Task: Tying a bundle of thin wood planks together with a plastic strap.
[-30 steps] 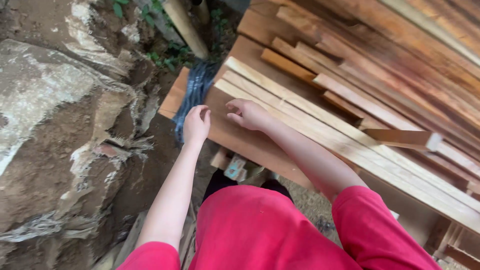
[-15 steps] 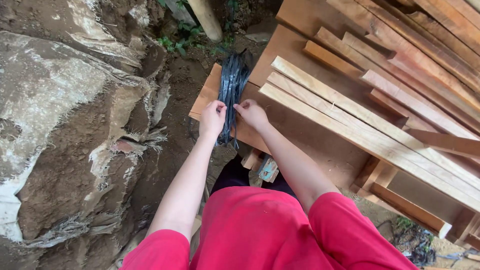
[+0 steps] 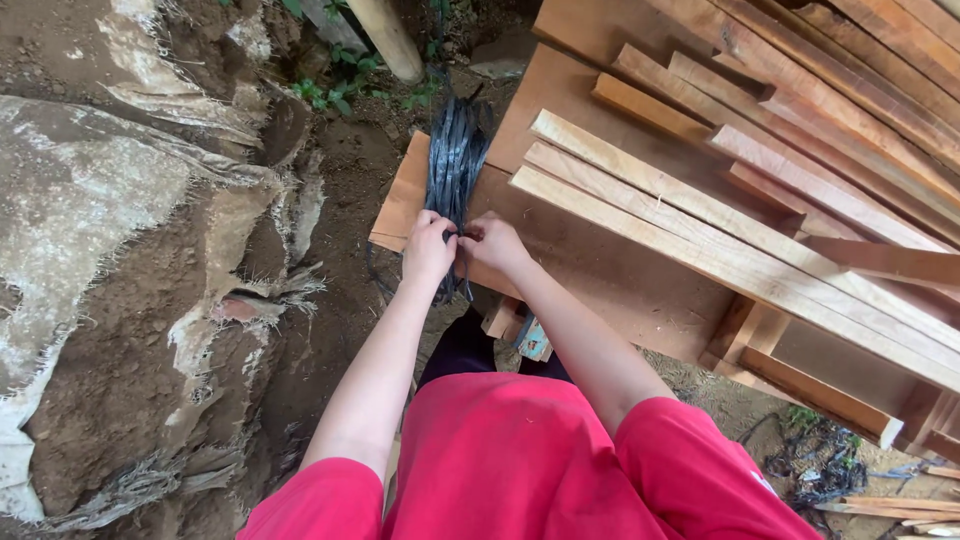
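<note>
Nearest the camera is the person's red shirt (image 3: 520,460), both short sleeves at the bottom of the view, with bare forearms reaching up and away. Below the arms, dark trousers show, and just past them a small blue-and-white object (image 3: 535,340) lies on the ground beside short wood offcuts.

The left hand (image 3: 428,250) and the right hand (image 3: 492,243) meet almost knuckle to knuckle at the near edge of a wide brown board (image 3: 600,270) that serves as the worktop. Each hand's grip is pinched together on the bundle of dark plastic strapping (image 3: 455,150), the fingers closing on strands at the point where the bundle crosses the board's edge. The bundle lies lengthwise across the board's left corner, running away from the hands toward the ground beyond, and a few loose ends hang down under the hands.

Just right of the right hand, three pale wooden slats (image 3: 700,235) lie side by side on the board, slanting off to the lower right. Past them, darker reddish planks (image 3: 820,130) are stacked in the same direction, filling the upper right.

To the left, torn grey sacking (image 3: 110,200) covers a bank of bare brown earth. Farthest off, a round wooden pole (image 3: 385,40) leans among small green weeds (image 3: 325,90).
</note>
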